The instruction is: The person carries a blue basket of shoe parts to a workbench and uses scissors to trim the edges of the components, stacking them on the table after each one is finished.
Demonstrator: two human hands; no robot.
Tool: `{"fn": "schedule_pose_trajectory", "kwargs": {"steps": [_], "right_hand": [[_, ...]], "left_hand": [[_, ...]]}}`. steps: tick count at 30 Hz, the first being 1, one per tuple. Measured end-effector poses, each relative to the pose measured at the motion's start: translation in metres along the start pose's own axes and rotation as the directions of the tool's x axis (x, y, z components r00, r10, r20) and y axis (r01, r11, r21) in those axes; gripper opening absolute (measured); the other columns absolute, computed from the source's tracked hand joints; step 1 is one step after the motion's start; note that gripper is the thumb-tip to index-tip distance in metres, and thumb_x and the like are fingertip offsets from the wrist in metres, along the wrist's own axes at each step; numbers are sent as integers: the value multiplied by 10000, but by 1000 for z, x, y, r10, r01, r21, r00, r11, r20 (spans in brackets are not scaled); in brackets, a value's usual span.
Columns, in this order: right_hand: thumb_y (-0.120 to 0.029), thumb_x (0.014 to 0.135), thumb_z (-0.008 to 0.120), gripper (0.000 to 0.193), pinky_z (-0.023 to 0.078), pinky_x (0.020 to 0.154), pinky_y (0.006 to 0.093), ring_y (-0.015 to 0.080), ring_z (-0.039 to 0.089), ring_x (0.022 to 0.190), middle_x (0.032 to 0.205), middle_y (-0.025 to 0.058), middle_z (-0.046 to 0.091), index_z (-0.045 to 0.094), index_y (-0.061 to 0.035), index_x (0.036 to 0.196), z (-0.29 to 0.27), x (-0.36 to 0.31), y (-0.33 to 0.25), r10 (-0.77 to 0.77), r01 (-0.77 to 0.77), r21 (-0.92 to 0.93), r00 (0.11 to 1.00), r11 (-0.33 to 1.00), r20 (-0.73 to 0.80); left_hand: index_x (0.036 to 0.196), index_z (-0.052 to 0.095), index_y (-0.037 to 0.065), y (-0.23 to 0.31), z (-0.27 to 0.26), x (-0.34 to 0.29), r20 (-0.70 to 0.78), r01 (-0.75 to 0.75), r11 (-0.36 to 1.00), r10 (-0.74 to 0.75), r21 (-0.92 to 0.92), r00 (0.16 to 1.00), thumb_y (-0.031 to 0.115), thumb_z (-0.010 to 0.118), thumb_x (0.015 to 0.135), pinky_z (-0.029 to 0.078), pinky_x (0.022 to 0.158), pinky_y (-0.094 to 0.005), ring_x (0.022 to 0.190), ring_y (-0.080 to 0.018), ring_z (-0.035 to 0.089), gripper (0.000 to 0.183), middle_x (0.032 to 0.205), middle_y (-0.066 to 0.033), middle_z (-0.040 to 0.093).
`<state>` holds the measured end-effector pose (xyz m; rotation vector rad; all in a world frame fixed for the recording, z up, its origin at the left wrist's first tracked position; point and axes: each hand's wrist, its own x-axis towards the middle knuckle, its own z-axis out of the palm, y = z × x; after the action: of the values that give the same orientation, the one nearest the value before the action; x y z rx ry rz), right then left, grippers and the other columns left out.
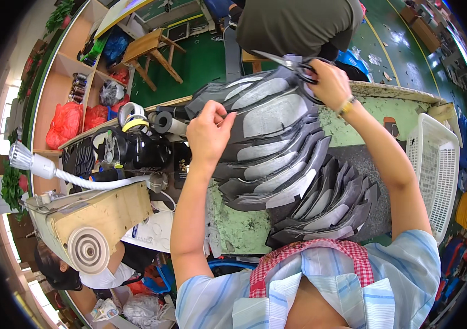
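Observation:
A long row of curved dark grey fabric pieces with light grey panels [274, 120] lies overlapped across the table. My right hand [329, 85] grips a pair of scissors [299, 68] by its dark handles, over the far right end of the row; the blades point left. At the row's far left side is my left hand [210, 131], its fingers curled and thumb against the forefinger. What it pinches, perhaps a thread or a piece's edge, is too small to make out. Closer to me, a second fanned stack of similar pieces [332, 203] rests on a dark mat.
A sewing machine [140, 148] with a white gooseneck lamp [36, 163] stands at the left. A white plastic basket [433, 164] is at the right edge of the green worn table [241, 233]. Beyond sit another person [299, 27] and a wooden stool [151, 49].

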<state>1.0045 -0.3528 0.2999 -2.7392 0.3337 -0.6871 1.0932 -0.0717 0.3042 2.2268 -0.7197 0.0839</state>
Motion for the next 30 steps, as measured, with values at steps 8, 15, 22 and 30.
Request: {"fn": "schedule_pose_trajectory", "kwargs": {"steps": [8, 15, 22, 30], "right_hand": [[-844, 761, 291, 888, 479, 507, 254, 175, 546, 478, 637, 31, 517, 573, -9, 863, -51, -77, -84, -380, -973, 109, 25, 202, 925], [-792, 754, 461, 742, 338, 326, 203, 55, 382, 362, 488, -38, 385, 501, -52, 726, -15, -62, -115, -217, -950, 224, 177, 216, 960], [-396, 849, 675, 401, 437, 433, 196, 62, 542, 491, 612, 17, 557, 532, -40, 733, -60, -61, -99, -330, -698, 623, 531, 352, 781], [-14, 730, 768, 260, 449, 582, 190, 34, 548, 673, 707, -23, 562, 515, -45, 777, -57, -43, -102, -74, -415, 868, 890, 275, 449]], "left_hand": [[939, 520, 46, -14, -48, -4, 258, 113, 957, -42, -268, 965, 97, 674, 793, 445, 555, -250, 595, -92, 571, 219, 647, -38, 605], [991, 490, 39, -17, -49, -13, 299, 62, 975, 4, -211, 954, -7, 596, 827, 403, 580, -185, 619, -29, 513, 201, 741, -18, 614], [900, 489, 46, 52, -52, -83, 166, 59, 934, 0, -353, 986, -33, 609, 830, 304, 464, -175, 518, 12, 422, 160, 642, 5, 599], [928, 488, 36, 96, -38, -50, 329, 210, 845, -43, -492, 943, -21, 654, 826, 472, 539, -189, 619, -39, 569, 203, 737, -2, 596]]}}
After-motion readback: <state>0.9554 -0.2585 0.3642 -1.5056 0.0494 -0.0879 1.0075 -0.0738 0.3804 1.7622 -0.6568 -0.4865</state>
